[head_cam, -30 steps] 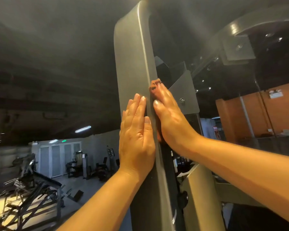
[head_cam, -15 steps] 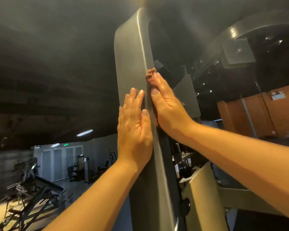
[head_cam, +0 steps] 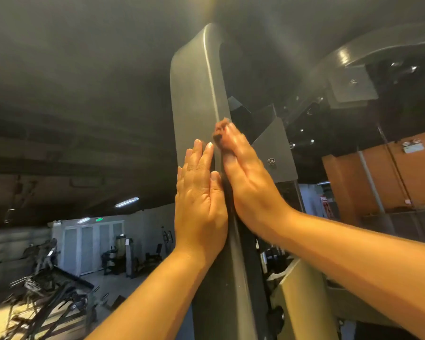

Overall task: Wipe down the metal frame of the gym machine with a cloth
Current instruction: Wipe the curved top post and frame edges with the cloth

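While the head cam looks up, the metal frame (head_cam: 194, 94) of the gym machine rises as a grey upright through mid-view, top end rounded.

L hand (head_cam: 199, 192): laid flat on the front face of the frame, fingers straight and close together, thumb along the frame's front edge. Holds nothing.

R hand (head_cam: 248, 182): pressed vs. the side face, just across that edge from the L hand, thumbs nearly touching. Fingers look straight, not curled; tips blurred.

Cloth (head_cam: 220, 130): brownish, trapped btwn R fingers and the frame. Only a small bit shows, past the fingertips at the edge; rest hidden under the hand.

Just right of R hand: grey bracket plate (head_cam: 277, 133) w/ one bolt (head_cam: 271, 161).

Bkgd: other gym machines (head_cam: 47, 290) low left, pale doors (head_cam: 88, 244), lit ceiling lamp (head_cam: 127, 202), orange wall (head_cam: 390, 173) far right.
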Demonstrator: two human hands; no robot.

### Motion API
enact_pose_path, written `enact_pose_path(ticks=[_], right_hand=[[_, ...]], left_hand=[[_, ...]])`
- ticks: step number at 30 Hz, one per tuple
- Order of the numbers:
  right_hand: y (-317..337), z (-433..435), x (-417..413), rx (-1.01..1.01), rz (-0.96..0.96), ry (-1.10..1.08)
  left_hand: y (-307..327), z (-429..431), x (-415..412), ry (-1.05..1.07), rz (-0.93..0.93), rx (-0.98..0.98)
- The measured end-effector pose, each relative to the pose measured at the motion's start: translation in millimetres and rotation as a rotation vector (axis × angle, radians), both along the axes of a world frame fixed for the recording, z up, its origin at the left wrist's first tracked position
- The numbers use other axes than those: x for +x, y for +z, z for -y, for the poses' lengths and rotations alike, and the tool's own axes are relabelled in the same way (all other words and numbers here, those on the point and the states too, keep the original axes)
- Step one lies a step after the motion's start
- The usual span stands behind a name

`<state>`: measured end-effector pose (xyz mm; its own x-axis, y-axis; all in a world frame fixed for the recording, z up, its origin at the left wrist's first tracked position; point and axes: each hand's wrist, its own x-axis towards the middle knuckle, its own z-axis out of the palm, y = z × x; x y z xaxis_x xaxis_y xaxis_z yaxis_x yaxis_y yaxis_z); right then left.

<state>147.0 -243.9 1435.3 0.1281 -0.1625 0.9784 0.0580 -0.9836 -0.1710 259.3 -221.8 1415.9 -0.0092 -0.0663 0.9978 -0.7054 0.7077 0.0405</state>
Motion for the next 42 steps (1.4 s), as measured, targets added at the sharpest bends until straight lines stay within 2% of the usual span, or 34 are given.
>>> enact_pose_path(ticks=[3,5,8,10,13,15,17,20,23,25,27,30,32,34,39,42], right_hand=[[-42,6,-7,-0.054,-0.047,0.074],[-23,5,-10,0.027,-0.037,0.126],[35,5,-5,0.069,0.0,-0.003],[53,1,2,0.076,0.052,-0.01],[19,-3,2,0.03,0.144,0.124],[-20,-7,0,-0.086,0.111,0.093],[-28,0,-3,-0.108,0.09,0.065],[26,11,-3,0.038,0.139,0.044],[85,12,0,0.07,0.179,0.065],[94,9,5,0.085,0.218,0.125],[71,3,5,0.045,0.233,0.152],[5,2,-1,-0.115,0.15,0.063],[-17,6,-7,-0.174,0.109,0.004],[1,8,-9,-0.146,0.083,-0.004],[97,3,-7,0.027,0.076,0.085],[78,0,-2,-0.072,0.124,0.065]], left_hand=[[-1,0,-1,-0.007,-0.006,-0.006],[-1,0,-1,0.01,-0.008,-0.008],[-1,0,-1,0.011,-0.009,-0.001],[0,0,0,0.002,-0.011,0.005],[-1,0,1,-0.025,-0.004,-0.002],[0,1,2,-0.036,-0.009,-0.013],[1,2,2,-0.024,-0.027,-0.018],[4,-3,0,-0.005,-0.066,-0.029],[22,-12,4,0.045,-0.068,-0.107],[40,-13,6,0.079,-0.082,-0.152],[52,-10,3,0.083,-0.087,-0.111],[52,-2,-3,0.066,-0.062,-0.034],[50,0,-4,0.061,-0.065,-0.035],[50,1,-3,0.051,-0.073,-0.036],[49,2,-1,0.026,-0.058,-0.038],[51,2,-1,0.033,-0.063,-0.042]])
